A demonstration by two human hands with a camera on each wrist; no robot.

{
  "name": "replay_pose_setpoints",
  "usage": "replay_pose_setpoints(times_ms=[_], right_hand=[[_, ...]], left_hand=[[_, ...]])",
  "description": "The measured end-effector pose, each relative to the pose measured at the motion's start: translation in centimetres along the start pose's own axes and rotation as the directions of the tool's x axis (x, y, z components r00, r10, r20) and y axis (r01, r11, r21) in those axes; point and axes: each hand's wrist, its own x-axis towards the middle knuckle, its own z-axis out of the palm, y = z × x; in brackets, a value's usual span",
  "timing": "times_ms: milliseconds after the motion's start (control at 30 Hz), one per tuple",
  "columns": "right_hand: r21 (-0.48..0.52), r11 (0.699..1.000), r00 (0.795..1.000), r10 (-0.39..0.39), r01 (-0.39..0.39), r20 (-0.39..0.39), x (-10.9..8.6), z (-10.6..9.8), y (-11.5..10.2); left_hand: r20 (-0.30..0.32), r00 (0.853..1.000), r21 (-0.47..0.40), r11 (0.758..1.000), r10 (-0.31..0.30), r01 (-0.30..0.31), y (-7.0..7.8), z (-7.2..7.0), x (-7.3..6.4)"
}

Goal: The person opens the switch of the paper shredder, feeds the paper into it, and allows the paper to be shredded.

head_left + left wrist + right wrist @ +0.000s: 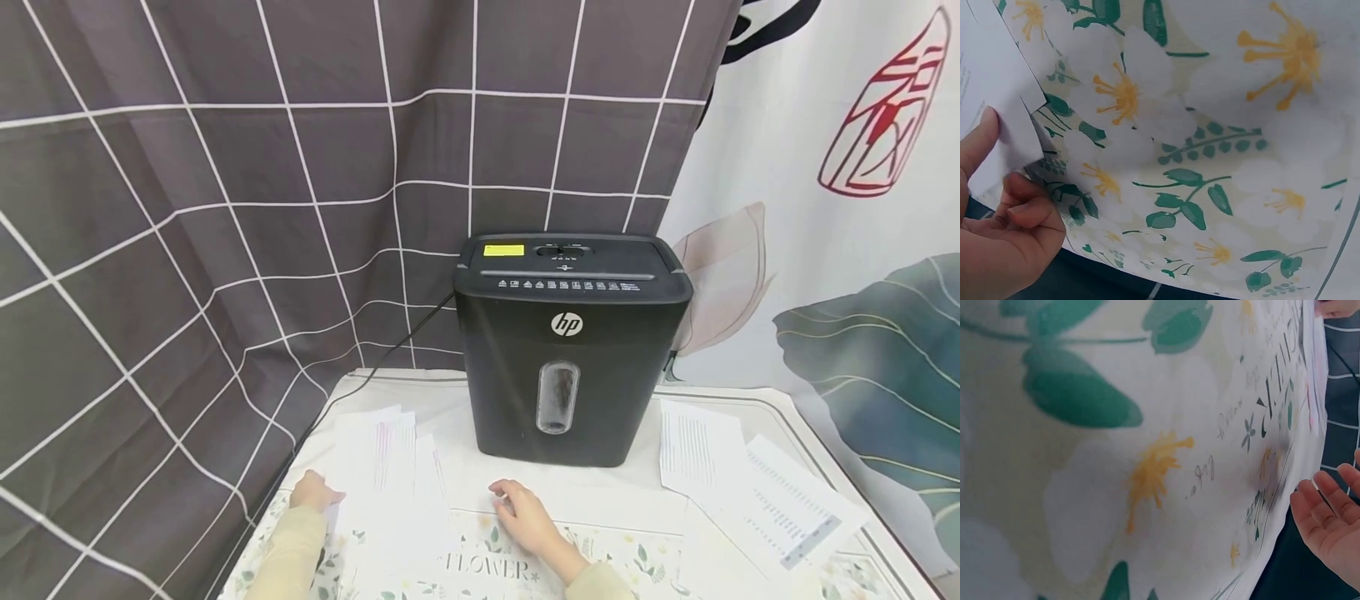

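My left hand (pixel 315 492) is at the left edge of some printed paper sheets (pixel 367 475) on the left of the table. In the left wrist view, its thumb lies on top of a sheet's edge (pixel 1016 134) while the other fingers curl beneath, so it pinches the paper. My right hand (pixel 525 521) hovers over the flowered tablecloth (pixel 480 542), in front of the paper shredder, with its fingers loosely bent and nothing in them. In the right wrist view that hand (pixel 1332 528) shows its fingers spread apart.
A black HP paper shredder (pixel 510 375) stands upright at the back middle, its feed slot (pixel 567 275) on top. More printed sheets (pixel 795 500) lie on the right. A black cord (pixel 375 367) runs from the shredder along the left side, by a dark checked curtain (pixel 247 183).
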Motion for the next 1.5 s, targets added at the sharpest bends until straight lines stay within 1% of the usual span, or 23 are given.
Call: replay_pose_setpoints(times_ms=[67,167,267,333,400,467,533,600,667,700,800,900,1033,1067,1100,1133,1167,1233,1300,1367,1400,1433,1500], right_hand=[[0.006,1.0,1.0,0.007,-0.007,0.018,-0.1,0.0,-0.1],[0.015,1.0,0.999,0.015,-0.015,0.037,-0.2,0.0,-0.2],[0.026,0.999,0.998,0.017,-0.019,0.06,-0.2,0.0,-0.4],[0.056,0.998,0.997,0.019,-0.023,0.077,-0.2,0.1,-0.6],[0.083,0.996,0.995,0.021,-0.029,0.094,-0.1,0.2,-0.6],[0.106,0.994,0.994,0.019,-0.031,0.104,-0.1,0.4,-0.7],[0.099,0.995,0.994,0.017,-0.027,0.106,-0.2,0.6,-0.7],[0.079,0.997,0.994,0.014,-0.023,0.107,-0.3,0.6,-0.8],[0.065,0.998,0.995,0.008,-0.015,0.104,-0.3,0.7,-0.9],[0.058,0.998,0.995,0.01,-0.016,0.104,-0.3,0.7,-0.9],[0.088,0.995,0.994,0.029,-0.038,0.105,-0.3,0.8,-0.9],[0.16,0.983,0.994,0.073,-0.086,0.087,-0.2,0.6,-0.9],[0.232,0.964,0.991,0.123,-0.132,0.054,0.0,0.6,-1.0],[0.244,0.959,0.989,0.136,-0.145,0.055,0.0,0.7,-1.1],[0.27,0.949,0.986,0.152,-0.163,0.063,0.0,0.8,-1.2],[0.309,0.933,0.983,0.169,-0.185,0.077,0.0,0.8,-1.3],[0.361,0.909,0.977,0.189,-0.211,0.095,0.1,0.9,-1.4],[0.478,0.835,0.962,0.237,-0.273,0.135,0.1,0.9,-1.6],[0.589,0.735,0.941,0.291,-0.336,0.174,0.2,0.8,-1.7],[0.663,0.642,0.918,0.344,-0.385,0.199,0.2,0.4,-1.6],[0.681,0.609,0.905,0.371,-0.407,0.209,0.2,0.2,-1.5],[0.689,0.589,0.894,0.394,-0.422,0.212,0.2,0.0,-1.4],[0.691,0.57,0.878,0.43,-0.444,0.209,0.1,-0.4,-1.1]], left_hand=[[0.019,1.0,-0.017,1.0,-0.004,0.004,-0.6,0.2,0.2],[0.057,0.998,-0.054,0.998,0.013,-0.01,-1.4,0.3,0.4],[0.104,0.994,-0.123,0.992,0.029,-0.016,-1.7,0.3,0.5],[0.142,0.99,-0.181,0.984,0.015,0.011,-1.5,0.2,0.4],[0.188,0.982,-0.251,0.967,-0.005,0.053,-1.1,0.2,0.3],[0.231,0.972,-0.325,0.939,-0.034,0.11,-0.5,0.5,0.0],[0.262,0.963,-0.378,0.912,-0.057,0.157,0.1,1.1,-0.4],[0.284,0.957,-0.427,0.885,-0.06,0.182,0.9,1.6,-0.9],[0.299,0.953,-0.486,0.85,-0.059,0.205,1.7,2.1,-1.6],[0.304,0.951,-0.521,0.826,-0.055,0.214,2.0,2.4,-1.9],[0.327,0.944,-0.623,0.743,-0.038,0.245,3.5,3.2,-3.0],[0.334,0.942,-0.716,0.644,-0.023,0.269,4.8,4.4,-3.8],[0.358,0.933,-0.785,0.545,0.012,0.295,6.3,6.1,-5.0],[0.367,0.93,-0.796,0.526,0.023,0.301,6.6,6.5,-5.4],[0.379,0.925,-0.805,0.506,0.035,0.311,6.8,6.9,-5.7],[0.39,0.92,-0.81,0.493,0.045,0.319,7.0,7.2,-6.1],[0.404,0.913,-0.812,0.481,0.056,0.33,7.2,7.6,-6.5],[0.435,0.897,-0.815,0.46,0.082,0.353,7.6,8.1,-7.3],[0.464,0.878,-0.81,0.457,0.116,0.368,8.1,8.7,-8.0],[0.491,0.856,-0.8,0.473,0.161,0.37,8.5,9.2,-8.6],[0.503,0.845,-0.794,0.484,0.182,0.368,8.7,9.4,-8.8],[0.513,0.835,-0.785,0.502,0.199,0.363,8.9,9.6,-9.1],[0.535,0.813,-0.761,0.55,0.23,0.345,9.1,9.9,-9.5]])
